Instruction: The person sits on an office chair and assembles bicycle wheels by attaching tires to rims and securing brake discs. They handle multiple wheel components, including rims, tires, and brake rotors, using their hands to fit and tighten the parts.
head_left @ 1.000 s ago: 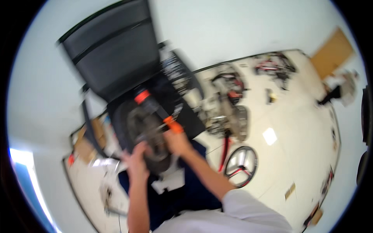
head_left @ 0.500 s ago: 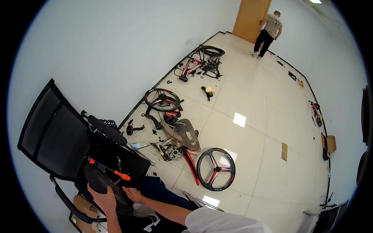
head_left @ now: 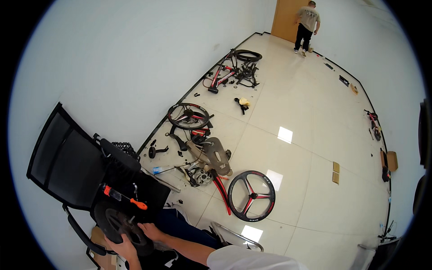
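Observation:
A small black wheel [head_left: 107, 215] with a thick tyre is tilted in front of me at the chair's seat, its hub side showing and a metal axle sticking out. My left hand [head_left: 122, 248] wraps round the tyre's near edge. At the wheel's right side, my right hand [head_left: 151, 232] has its fingers closed on the rim area; some fingertips are hidden. Just beyond the wheel, an orange-handled screwdriver [head_left: 138, 204] and a red-ended tool [head_left: 108, 191] lie on the black office chair [head_left: 155, 194].
Right of the chair, a three-spoke bicycle wheel [head_left: 252, 196], a red mudguard [head_left: 220, 193] and a grey-brown plate-like part [head_left: 217, 157] lie on the floor. Farther off are another spoked wheel [head_left: 189, 115] and a red bicycle frame [head_left: 220, 80]. A person [head_left: 308, 28] is near the door [head_left: 284, 20].
The black wheel has tipped so its hub face and axle show more. Both hands stay on it and have shifted slightly lower in view. The person has walked farther away, toward the door.

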`<state>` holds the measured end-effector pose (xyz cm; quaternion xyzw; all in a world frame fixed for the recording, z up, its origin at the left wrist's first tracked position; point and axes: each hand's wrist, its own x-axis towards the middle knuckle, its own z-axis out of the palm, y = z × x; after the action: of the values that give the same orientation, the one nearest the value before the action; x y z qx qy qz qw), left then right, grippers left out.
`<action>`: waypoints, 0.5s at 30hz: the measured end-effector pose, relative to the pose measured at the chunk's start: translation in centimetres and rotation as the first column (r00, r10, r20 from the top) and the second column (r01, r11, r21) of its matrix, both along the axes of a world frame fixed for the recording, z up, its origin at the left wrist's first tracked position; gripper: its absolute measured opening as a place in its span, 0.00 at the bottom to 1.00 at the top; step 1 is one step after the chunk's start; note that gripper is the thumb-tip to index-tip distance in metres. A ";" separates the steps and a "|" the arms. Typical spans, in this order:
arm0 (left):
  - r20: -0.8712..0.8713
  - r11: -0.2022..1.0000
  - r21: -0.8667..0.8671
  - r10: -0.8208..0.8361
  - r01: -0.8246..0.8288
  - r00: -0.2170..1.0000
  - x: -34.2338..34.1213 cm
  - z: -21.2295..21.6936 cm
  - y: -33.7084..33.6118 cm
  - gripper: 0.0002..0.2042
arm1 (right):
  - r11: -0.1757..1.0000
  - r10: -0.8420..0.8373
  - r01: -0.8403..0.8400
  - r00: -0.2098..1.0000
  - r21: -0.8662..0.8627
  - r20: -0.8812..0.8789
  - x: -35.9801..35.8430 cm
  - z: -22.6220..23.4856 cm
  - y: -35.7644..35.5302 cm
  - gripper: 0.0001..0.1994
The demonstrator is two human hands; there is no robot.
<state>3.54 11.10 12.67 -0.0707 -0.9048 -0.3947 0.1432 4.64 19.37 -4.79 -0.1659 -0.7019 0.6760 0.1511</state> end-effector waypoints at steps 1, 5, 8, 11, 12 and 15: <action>-0.007 1.000 0.004 0.016 -0.016 1.000 0.3 -0.2 -0.5 0.31 | 1.000 -0.010 0.010 1.000 0.008 -0.017 0.1 0.0 -0.3 0.21; -0.077 0.997 0.060 0.052 -0.048 0.996 2.0 -1.5 -1.4 0.30 | 0.998 -0.002 0.003 1.000 0.063 -0.015 0.9 0.3 -0.6 0.20; -0.130 0.993 0.040 0.119 -0.114 0.984 2.4 -3.5 -3.1 0.30 | 0.997 -0.017 0.019 1.000 0.069 -0.018 1.6 1.2 -1.6 0.23; -0.123 0.986 0.088 0.149 -0.138 0.981 3.4 -4.4 -2.0 0.34 | 0.928 -0.042 0.033 0.999 0.371 0.017 0.8 -2.0 -1.6 0.13; -0.188 0.987 0.102 0.145 -0.127 0.971 2.8 -5.5 -3.4 0.34 | 0.910 0.000 -0.005 1.000 0.415 0.013 0.9 -1.0 -2.0 0.09; -0.120 0.980 0.180 0.105 -0.083 0.987 5.0 -1.0 -0.3 0.25 | 0.756 0.027 -0.087 0.994 0.649 0.101 2.1 0.8 -1.2 0.05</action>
<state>8.52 10.85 11.62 -0.0402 -0.8579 -0.4599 0.2254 6.71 18.15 -4.00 -0.1104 -0.9038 0.3858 0.1486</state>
